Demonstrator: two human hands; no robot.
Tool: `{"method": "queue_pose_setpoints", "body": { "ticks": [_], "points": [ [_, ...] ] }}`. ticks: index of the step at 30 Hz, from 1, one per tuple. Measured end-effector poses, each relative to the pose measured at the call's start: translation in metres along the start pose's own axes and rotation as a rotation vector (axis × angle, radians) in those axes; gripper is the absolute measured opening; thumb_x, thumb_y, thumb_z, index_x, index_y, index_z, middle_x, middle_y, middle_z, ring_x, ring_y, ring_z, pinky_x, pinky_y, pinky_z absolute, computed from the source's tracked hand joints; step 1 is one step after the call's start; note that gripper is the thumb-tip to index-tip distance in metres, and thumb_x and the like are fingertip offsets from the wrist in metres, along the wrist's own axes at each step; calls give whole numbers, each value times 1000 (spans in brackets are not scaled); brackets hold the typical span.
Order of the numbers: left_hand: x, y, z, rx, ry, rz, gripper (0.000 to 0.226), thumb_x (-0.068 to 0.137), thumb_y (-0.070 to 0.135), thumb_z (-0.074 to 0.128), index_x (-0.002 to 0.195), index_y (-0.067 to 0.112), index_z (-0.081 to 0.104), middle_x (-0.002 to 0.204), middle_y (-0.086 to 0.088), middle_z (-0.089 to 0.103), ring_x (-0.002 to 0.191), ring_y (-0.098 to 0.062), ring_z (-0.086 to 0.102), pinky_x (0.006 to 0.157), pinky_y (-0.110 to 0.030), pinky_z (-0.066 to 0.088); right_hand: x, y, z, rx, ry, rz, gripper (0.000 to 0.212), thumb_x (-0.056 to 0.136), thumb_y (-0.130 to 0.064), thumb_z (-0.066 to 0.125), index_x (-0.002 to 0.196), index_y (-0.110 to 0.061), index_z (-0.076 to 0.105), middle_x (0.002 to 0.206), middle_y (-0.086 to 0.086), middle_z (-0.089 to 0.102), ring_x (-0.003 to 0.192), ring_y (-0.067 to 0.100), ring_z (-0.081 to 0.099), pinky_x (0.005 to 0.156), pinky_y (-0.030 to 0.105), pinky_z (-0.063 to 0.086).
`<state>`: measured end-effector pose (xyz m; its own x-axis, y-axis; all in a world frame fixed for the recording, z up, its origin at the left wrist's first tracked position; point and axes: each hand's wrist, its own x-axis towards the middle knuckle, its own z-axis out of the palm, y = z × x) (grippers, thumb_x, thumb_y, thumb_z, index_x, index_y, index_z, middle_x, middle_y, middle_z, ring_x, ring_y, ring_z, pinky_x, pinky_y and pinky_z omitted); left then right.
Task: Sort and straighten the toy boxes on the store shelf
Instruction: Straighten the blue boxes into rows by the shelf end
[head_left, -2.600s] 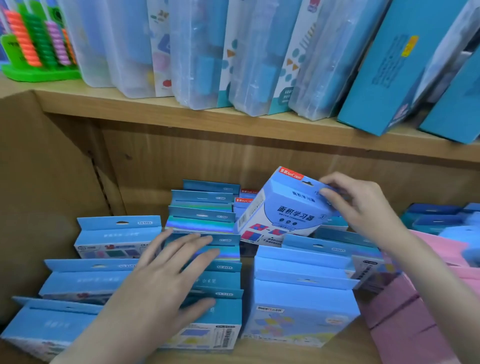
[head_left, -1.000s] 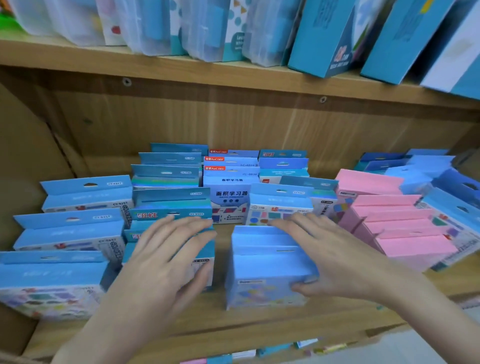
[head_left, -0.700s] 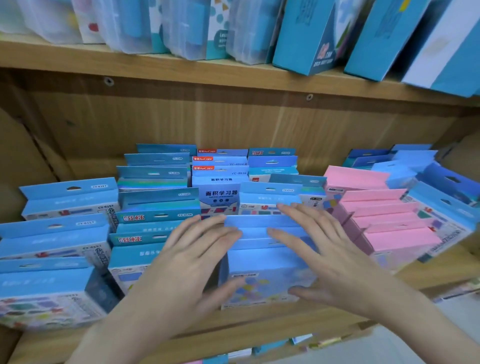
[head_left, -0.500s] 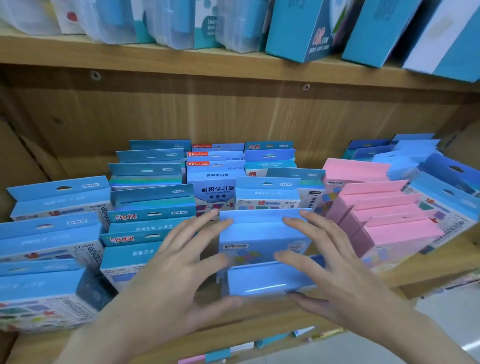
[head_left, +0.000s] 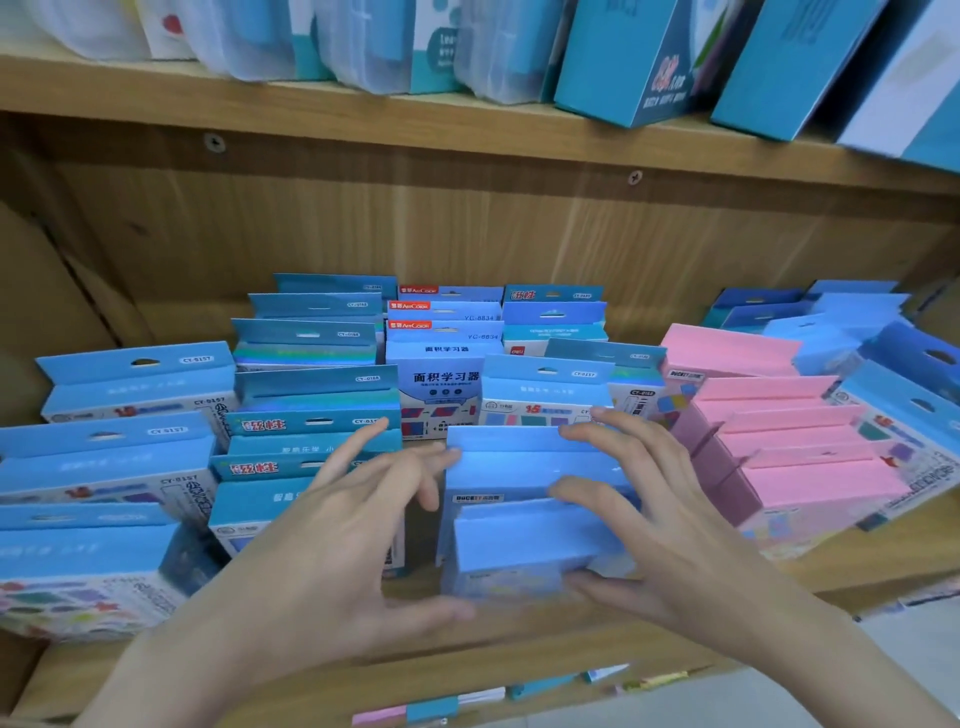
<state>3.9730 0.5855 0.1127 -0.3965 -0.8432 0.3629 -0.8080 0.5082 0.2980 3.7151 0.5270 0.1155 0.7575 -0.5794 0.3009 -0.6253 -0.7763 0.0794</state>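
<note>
Two light-blue toy boxes stand one behind the other at the middle front of the lower wooden shelf (head_left: 519, 654): a front box (head_left: 519, 545) and a rear box (head_left: 509, 462). My right hand (head_left: 654, 525) holds them from the right, with fingers over their tops and the thumb against the front box's lower front. My left hand (head_left: 337, 540) is spread on their left. Its fingertips touch the rear box's left edge and its thumb lies by the front box's lower corner.
Rows of blue hang-tab boxes (head_left: 119, 457) fill the shelf's left and back, and a white-and-blue box (head_left: 441, 384) stands in the middle row. Pink boxes (head_left: 789, 457) sit on the right with more blue boxes (head_left: 831, 322) behind. The upper shelf (head_left: 363, 119) holds leaning clear cases and teal boxes.
The front light-blue box lay tipped flat half a second ago and now stands up against the rear box. Both hands have closed in around the pair.
</note>
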Motion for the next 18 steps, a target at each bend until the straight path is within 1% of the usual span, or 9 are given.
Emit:
{"method": "queue_pose_setpoints", "body": {
  "ticks": [2,4,6,9,11,13,15,16,18],
  "points": [
    [1,0,0,-16,6,-14,50,72,77,48,89,32,33,133,14,50,131,16,17,110,-18,7,4,1,-3,35,-50,23,58,71,-57,57,120,-31,39,138,-1,34,130,24,30,105,42,25],
    [0,0,1,-42,31,-17,50,72,77,46,90,33,32,131,16,51,129,14,24,111,-19,8,10,4,-19,262,-67,94,66,70,-70,51,125,-38,35,137,-13,34,129,10,30,106,30,23],
    [-1,2,-2,-43,71,-12,48,74,75,46,90,32,34,129,18,52,128,20,18,110,-16,8,22,16,-37,442,-15,168,56,76,-70,45,124,-43,35,131,-20,40,125,-3,33,101,15,26],
    [-2,5,-8,-18,98,1,44,78,70,46,94,29,42,127,18,54,124,15,29,111,-20,9,54,47,-40,385,73,235,44,86,-47,54,123,-23,48,118,-9,53,111,4,48,96,17,35],
    [-3,7,-11,-8,104,-3,40,83,66,44,99,28,46,125,17,55,120,8,39,112,-26,11,74,64,-29,308,-56,291,41,85,-26,63,122,-12,53,114,2,59,105,17,55,92,26,39],
    [-7,6,-11,-16,129,-25,34,88,59,43,103,29,47,123,16,55,118,2,45,111,-32,18,85,72,-17,206,-134,247,30,81,-12,67,110,-9,62,105,6,65,96,23,56,83,26,38],
    [-15,4,-11,-2,166,-62,29,90,53,44,105,28,49,120,15,57,115,0,46,110,-31,21,92,75,-13,151,-92,146,19,73,0,71,91,-7,69,87,6,67,78,23,51,70,19,30],
    [-19,2,-11,14,181,-84,29,91,50,44,105,27,52,118,15,58,114,0,46,109,-29,21,95,76,-14,156,-89,114,17,71,2,72,85,-6,69,80,3,65,74,21,47,66,17,25],
    [-26,-2,-12,49,207,-121,28,91,46,45,104,24,55,115,13,59,110,-3,48,107,-28,24,101,79,-14,144,-146,117,14,76,-5,71,90,-7,69,82,-1,59,77,20,46,69,18,25]
  ]
}}
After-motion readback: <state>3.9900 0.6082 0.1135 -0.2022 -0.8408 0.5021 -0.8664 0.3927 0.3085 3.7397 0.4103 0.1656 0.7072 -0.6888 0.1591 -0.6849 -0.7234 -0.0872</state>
